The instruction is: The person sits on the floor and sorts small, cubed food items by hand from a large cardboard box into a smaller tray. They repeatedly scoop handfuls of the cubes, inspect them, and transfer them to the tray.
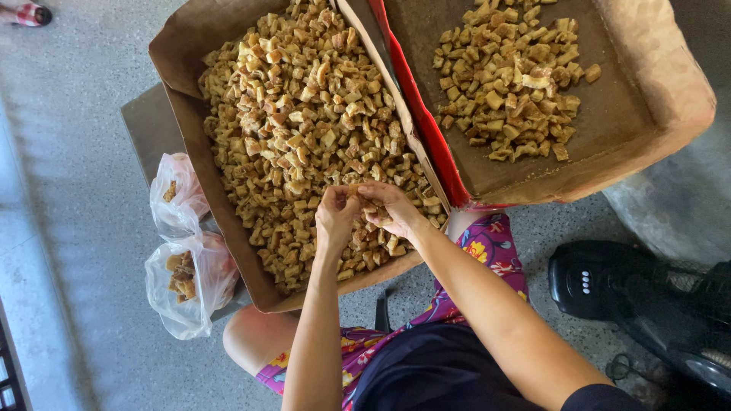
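A small golden-brown fried piece [364,199] is pinched between the left hand [336,215] and right hand [390,207] at the near edge of the large brown cardboard tray [181,114] heaped with such pieces; sorting appears under way. A careful split or release is judged next. A second cardboard tray [624,114] is seen alongside.

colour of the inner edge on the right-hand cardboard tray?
Red, running along the right tray's left edge; head view.

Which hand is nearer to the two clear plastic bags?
Left. The left hand works over the big box on the side toward the plastic bags; the right hand is just beyond it, farther away.
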